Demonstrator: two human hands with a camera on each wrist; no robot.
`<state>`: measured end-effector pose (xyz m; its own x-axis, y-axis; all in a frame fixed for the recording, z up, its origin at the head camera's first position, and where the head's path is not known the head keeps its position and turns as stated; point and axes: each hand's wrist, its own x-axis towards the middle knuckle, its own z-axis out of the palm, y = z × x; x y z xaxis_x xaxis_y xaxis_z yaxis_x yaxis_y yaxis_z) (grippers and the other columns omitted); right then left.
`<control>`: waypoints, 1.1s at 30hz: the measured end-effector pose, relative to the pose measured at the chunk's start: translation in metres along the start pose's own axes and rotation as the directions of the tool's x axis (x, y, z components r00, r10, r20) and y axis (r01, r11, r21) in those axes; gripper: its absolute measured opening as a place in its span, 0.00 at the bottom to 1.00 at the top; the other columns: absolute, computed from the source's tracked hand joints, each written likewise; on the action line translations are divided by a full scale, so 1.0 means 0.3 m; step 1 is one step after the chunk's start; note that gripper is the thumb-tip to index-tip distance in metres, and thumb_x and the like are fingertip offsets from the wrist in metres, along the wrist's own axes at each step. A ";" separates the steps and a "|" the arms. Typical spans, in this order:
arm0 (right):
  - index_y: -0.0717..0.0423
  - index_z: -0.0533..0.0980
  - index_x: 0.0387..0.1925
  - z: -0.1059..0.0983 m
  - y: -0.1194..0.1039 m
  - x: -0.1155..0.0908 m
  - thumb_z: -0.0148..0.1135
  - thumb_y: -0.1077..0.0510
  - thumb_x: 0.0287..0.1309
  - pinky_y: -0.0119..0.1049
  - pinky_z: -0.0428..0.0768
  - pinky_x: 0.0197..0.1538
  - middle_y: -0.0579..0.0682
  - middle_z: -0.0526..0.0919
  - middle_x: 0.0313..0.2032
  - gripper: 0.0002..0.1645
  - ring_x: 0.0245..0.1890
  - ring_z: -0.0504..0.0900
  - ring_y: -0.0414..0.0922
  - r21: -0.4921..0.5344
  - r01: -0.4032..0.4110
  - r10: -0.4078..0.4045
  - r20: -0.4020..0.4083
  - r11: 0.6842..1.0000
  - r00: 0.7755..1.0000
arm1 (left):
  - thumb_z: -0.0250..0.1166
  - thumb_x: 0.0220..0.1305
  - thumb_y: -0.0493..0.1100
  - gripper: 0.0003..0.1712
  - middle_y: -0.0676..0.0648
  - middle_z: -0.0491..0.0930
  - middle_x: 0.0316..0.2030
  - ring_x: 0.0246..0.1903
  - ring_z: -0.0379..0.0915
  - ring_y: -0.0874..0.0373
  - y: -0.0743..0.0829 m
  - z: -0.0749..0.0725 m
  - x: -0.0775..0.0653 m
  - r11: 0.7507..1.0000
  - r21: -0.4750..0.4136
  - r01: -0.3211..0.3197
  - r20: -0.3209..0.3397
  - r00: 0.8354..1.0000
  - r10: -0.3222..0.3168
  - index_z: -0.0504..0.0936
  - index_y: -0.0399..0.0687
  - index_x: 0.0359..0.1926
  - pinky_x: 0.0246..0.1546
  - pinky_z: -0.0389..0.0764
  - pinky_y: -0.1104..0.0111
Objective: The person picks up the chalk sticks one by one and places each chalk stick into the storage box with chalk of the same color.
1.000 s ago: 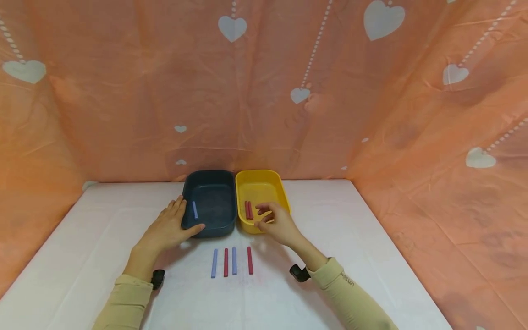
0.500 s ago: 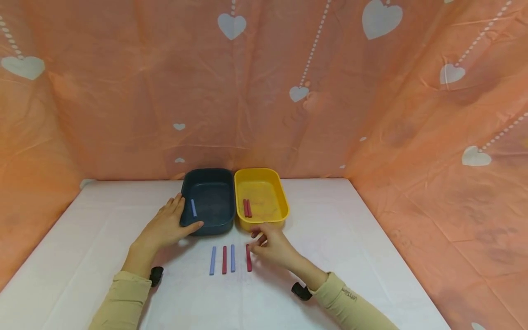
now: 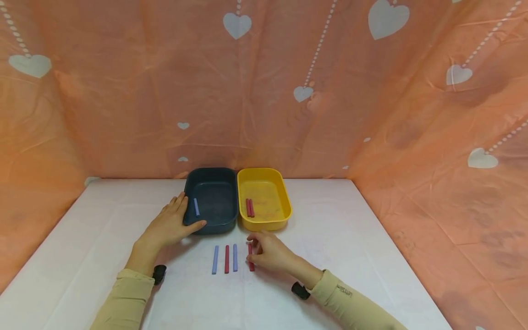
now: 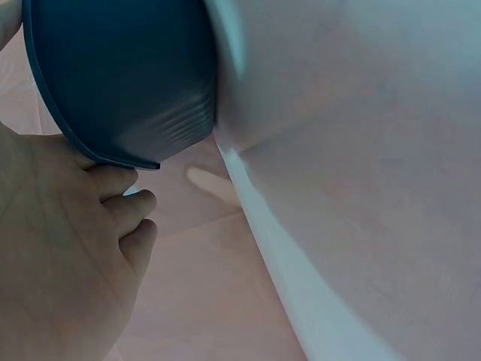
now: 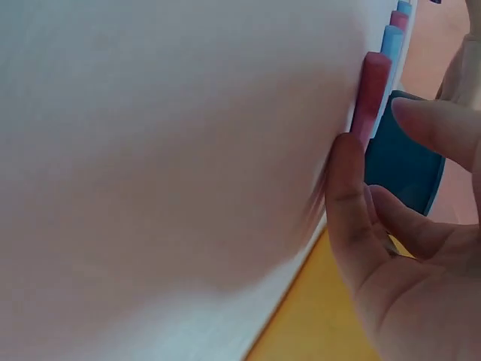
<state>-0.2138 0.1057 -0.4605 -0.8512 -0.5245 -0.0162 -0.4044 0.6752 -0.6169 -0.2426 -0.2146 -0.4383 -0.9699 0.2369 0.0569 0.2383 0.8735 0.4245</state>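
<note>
My left hand point(image 3: 169, 225) rests on the near left corner of a dark blue tray point(image 3: 212, 228), fingers along the left rim and thumb at the front rim. My right hand point(image 3: 272, 251) is at the rightmost red chalk stick point(image 3: 251, 266). In the right wrist view, one finger touches that red chalk point(image 5: 372, 90), while the thumb point(image 5: 436, 124) stands apart from it. Left of it lie a blue chalk point(image 3: 235, 258), a red chalk point(image 3: 227, 259) and another blue chalk point(image 3: 215, 260). One blue chalk point(image 3: 196, 207) lies in the dark tray; two red chalks point(image 3: 250, 208) lie in the yellow tray point(image 3: 266, 224).
Both trays stand side by side at the back of the white-covered table point(image 3: 338, 220). Behind and beside the table hangs an orange sheet point(image 3: 264, 114) with white hearts. A dark band point(image 3: 300, 290) is on the right wrist.
My right hand has come back from over the yellow tray toward me and down to the rightmost red chalk. The left hand stays on the dark blue tray.
</note>
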 end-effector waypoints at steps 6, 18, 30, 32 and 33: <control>0.59 0.81 0.52 0.000 0.004 0.007 0.77 0.56 0.58 0.28 0.78 0.39 0.44 0.76 0.36 0.23 0.31 0.73 0.37 -0.019 0.008 -0.008 0.022 1.000 1.000 | 0.61 0.66 0.74 0.67 0.24 0.44 0.79 0.78 0.40 0.26 0.005 -0.004 0.002 1.000 -0.001 0.002 0.002 1.000 -0.002 0.49 0.22 0.78 0.75 0.48 0.35; 0.59 0.83 0.49 -0.003 0.000 0.008 0.80 0.54 0.56 0.30 0.77 0.42 0.43 0.77 0.35 0.22 0.34 0.72 0.38 -0.053 0.003 -0.002 0.025 0.999 1.000 | 0.61 0.66 0.73 0.66 0.24 0.44 0.79 0.78 0.40 0.26 0.004 -0.002 0.006 1.000 -0.002 0.011 0.005 1.000 -0.011 0.48 0.22 0.78 0.75 0.48 0.35; 0.58 0.81 0.50 0.003 0.001 0.004 0.81 0.56 0.54 0.28 0.78 0.40 0.43 0.77 0.35 0.24 0.33 0.74 0.38 0.038 -0.019 0.018 0.004 0.999 1.000 | 0.60 0.66 0.74 0.67 0.24 0.44 0.79 0.77 0.40 0.26 0.006 -0.001 -0.002 1.000 -0.004 0.010 0.003 1.000 -0.010 0.48 0.22 0.78 0.75 0.48 0.35; 0.58 0.81 0.50 0.005 0.001 0.004 0.81 0.58 0.53 0.28 0.79 0.40 0.43 0.77 0.35 0.24 0.32 0.75 0.37 0.052 0.004 -0.003 -0.008 0.999 1.000 | 0.60 0.66 0.74 0.66 0.24 0.44 0.79 0.77 0.40 0.26 0.006 -0.001 -0.002 1.000 -0.005 0.011 0.003 1.000 -0.011 0.48 0.22 0.78 0.75 0.48 0.35; 0.58 0.81 0.50 0.005 0.000 0.003 0.81 0.58 0.53 0.28 0.79 0.40 0.43 0.77 0.35 0.24 0.32 0.75 0.37 0.057 0.012 -0.012 -0.013 0.998 1.000 | 0.61 0.66 0.74 0.66 0.24 0.44 0.79 0.77 0.40 0.26 0.007 -0.001 -0.002 1.000 -0.006 0.012 0.003 1.000 -0.012 0.48 0.22 0.78 0.75 0.48 0.35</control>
<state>-0.2142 0.1045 -0.4617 -0.8507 -0.5257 0.0013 -0.3951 0.6378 -0.6611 -0.2415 -0.2132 -0.4372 -0.9726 0.2272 0.0492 0.2259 0.8736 0.4311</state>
